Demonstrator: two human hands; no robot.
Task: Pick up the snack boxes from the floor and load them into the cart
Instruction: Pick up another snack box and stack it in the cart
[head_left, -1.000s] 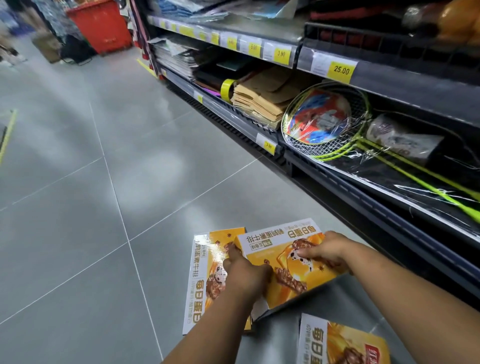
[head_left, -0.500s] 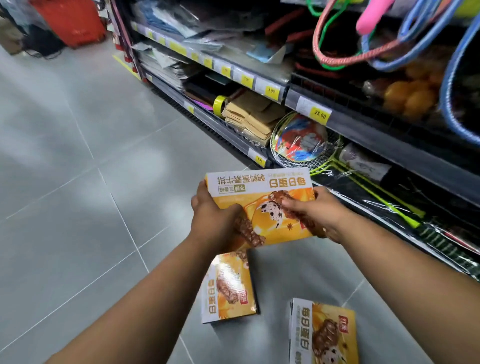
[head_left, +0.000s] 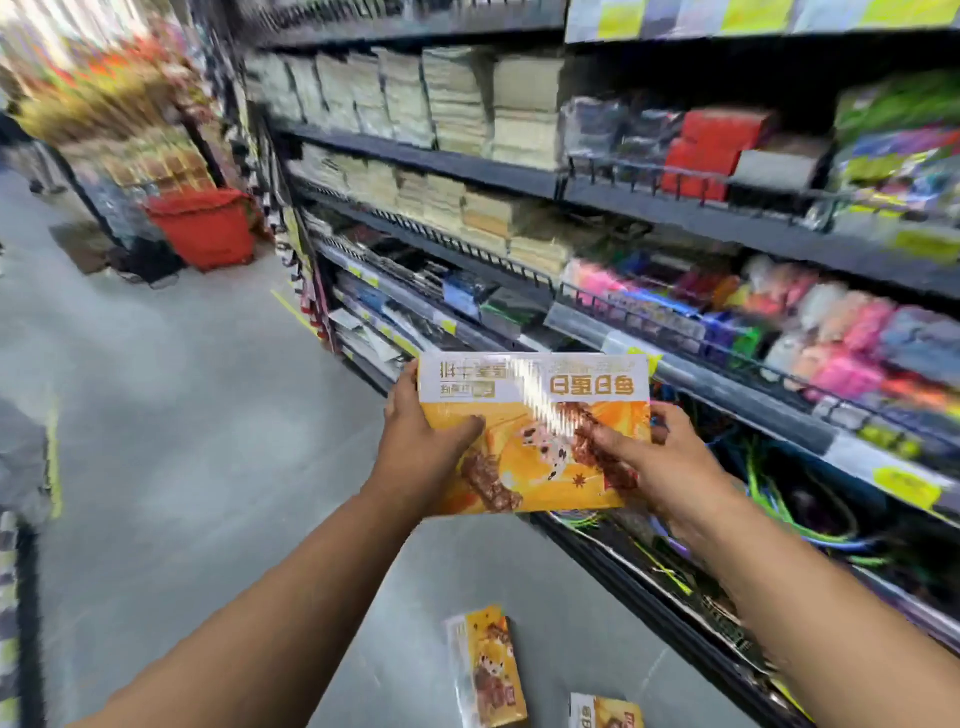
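- A narrow yellow cardboard snack box (head_left: 485, 670) and a second yellow box (head_left: 605, 712), cut off by the frame, lie on the grey floor (head_left: 182, 415).
- My left hand (head_left: 421, 452) and right hand (head_left: 670, 467) clasp a wide yellow snack box (head_left: 535, 441) by its ends, lifted clear.
- Carrying step, I judge; no cart in view, so I must turn and find it.
- Beyond: dark metal shelving (head_left: 649, 208), red plastic basket (head_left: 202, 226).

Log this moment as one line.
left hand: grips snack box left edge | right hand: grips right edge | snack box: held above floor | on floor: second box, third box
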